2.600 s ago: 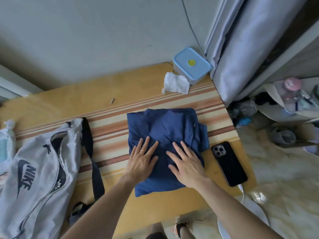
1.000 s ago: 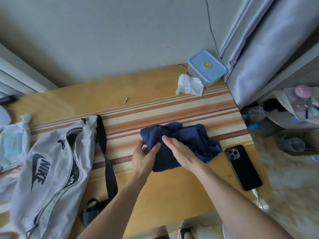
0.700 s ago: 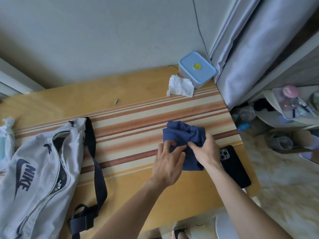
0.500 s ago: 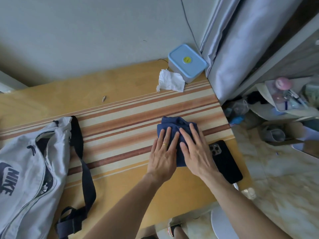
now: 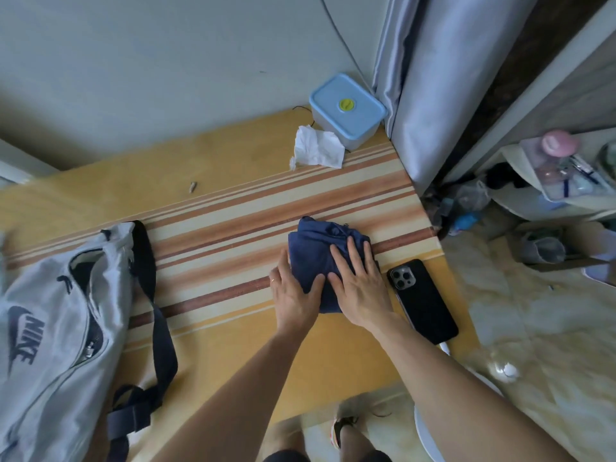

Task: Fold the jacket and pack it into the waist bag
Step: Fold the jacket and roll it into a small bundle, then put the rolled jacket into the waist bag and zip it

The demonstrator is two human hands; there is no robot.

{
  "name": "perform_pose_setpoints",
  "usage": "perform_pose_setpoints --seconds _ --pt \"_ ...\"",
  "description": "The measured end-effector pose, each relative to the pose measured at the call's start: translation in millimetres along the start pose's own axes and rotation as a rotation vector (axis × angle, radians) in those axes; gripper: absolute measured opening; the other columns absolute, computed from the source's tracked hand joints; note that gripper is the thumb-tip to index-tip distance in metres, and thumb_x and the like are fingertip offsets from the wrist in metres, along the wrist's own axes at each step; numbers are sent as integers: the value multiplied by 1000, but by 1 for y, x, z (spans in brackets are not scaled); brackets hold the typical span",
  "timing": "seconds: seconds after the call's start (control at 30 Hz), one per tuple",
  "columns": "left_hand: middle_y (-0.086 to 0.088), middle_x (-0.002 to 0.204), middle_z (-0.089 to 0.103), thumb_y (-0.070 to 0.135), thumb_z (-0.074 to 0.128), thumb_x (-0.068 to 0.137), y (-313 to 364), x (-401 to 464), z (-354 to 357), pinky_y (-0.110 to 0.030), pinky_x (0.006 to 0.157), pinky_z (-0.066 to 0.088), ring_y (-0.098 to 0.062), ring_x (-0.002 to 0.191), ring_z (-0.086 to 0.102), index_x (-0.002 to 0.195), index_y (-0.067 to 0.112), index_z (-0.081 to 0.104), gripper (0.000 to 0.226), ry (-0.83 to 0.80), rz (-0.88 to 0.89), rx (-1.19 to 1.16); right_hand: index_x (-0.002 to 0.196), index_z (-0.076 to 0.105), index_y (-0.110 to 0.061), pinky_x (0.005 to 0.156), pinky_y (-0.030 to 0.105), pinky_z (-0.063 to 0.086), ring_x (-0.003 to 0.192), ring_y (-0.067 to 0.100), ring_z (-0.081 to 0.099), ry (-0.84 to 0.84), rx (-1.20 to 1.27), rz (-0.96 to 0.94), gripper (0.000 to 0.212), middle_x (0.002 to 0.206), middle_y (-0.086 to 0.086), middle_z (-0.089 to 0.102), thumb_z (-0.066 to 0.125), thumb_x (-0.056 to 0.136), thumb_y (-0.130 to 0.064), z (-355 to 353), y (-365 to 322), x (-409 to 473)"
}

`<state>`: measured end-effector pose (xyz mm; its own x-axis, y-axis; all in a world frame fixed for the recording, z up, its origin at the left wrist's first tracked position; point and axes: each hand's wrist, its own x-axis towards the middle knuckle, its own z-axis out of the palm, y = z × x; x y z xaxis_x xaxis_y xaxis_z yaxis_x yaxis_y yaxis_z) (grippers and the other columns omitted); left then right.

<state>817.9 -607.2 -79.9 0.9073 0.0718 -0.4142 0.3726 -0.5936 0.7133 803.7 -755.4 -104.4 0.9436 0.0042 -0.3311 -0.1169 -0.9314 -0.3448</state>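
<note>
On the tabletop, the folded jacket lies under both hands: right hand flat on top, fingers spread, left hand cupping its left edge. Neither grip closes on it. Well to the left sits the bag, unzipped.

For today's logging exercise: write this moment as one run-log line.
stage: folding done, packing pending | left hand, right hand: pressing jacket | waist bag: unzipped

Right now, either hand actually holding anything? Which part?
Nothing lifted. The right hand presses flat on the folded jacket; the left hand cups its left edge, thumb on top.
</note>
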Motion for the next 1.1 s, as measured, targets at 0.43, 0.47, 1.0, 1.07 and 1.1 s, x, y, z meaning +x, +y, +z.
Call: perform_pose_setpoints --seconds 0.43,0.47,1.0,1.07,1.1 --pt "-7 115 77 7 81 77 14 -90 -143 -43 89 59 -29 106 74 130 21 59 60 -174 -343 -913 148 22 -63 107 39 40 148 21 25 -3 740 -62 76 160 4 22 55 81 -75 -68 -91 -65" --pt "-6 117 77 4 79 78 12 -97 -162 -43 91 59 -28 106 74 131 25 58 60 -162 -311 -939 148 23 -62 107 36 38 147 18 26 -12 774 -105 76 159 4 23 59 82 -70 -74 -108 -66" --pt "-5 122 61 32 54 95 -189 -70 -382 -41 91 50 -27 114 58 116 28 64 24 420 -208 235 138 53 -41 99 35 51 125 12 55 -128 1025 -22 62 140 -10 54 78 87 -16 -22 -355 -53" --pt "-6 127 55 27 57 94 -222 -56 -395 -41 90 49 -29 119 53 115 28 64 22 268 -247 463 139 52 -42 102 37 49 126 12 53 -119 1000 9 63 141 -11 53 77 87 -17 -9 -374 -46" --pt "-6 127 54 27 59 92 -234 -51 -399 -41 90 51 -29 119 51 113 27 64 21 164 -265 550 140 51 -41 102 37 49 126 12 52 -117 982 17 63 141 -12 52 77 88 -17 -3 -383 -42"
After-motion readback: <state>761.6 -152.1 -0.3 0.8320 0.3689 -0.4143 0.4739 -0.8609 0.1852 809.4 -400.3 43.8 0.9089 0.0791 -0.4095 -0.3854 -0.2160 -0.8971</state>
